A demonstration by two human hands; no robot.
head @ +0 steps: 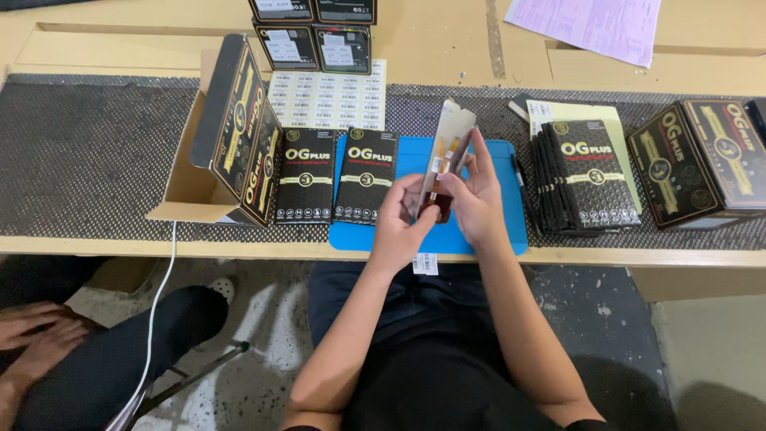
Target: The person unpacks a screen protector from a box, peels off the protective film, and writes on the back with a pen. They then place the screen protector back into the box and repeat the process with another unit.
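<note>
Nearest the camera: the person's lap in dark trousers (pixel 431 359), both bare forearms rising from it to the bench edge.

Left hand (pixel 396 223) is closed on the lower end of a thin, flat, silvery panel with an orange-brown flex strip (pixel 447 156), thumb and fingers pinching it from the left. Right hand (pixel 476 199) grips the same panel from the right, index finger stretched up along its edge. The panel stands tilted, nearly on edge, held above the blue rubber work mat (pixel 503 231) and clear of it.

Step in hand, as I judge it: checking or fitting the flex strip on the panel, work done in the air and not on the mat. The next move would call for a steady pinch by the edges only and care with the strip, which looks easy to crease.

Just left of the left hand: two flat black retail boxes with gold print (pixel 335 175) lying side by side, the nearer one touching the mat's left edge. Beyond them, a white sheet of small barcode stickers (pixel 327 100). Further left, an open brown carton (pixel 187 187) with a black lid propped upright. One white barcode label (pixel 425 263) hangs at the bench edge below the hands.

Right of the right hand: a stack of black pouches (pixel 586 175), then two larger black boxes (pixel 702 160).

Far left, below: another person's hands (pixel 28 335) resting on a knee.
</note>
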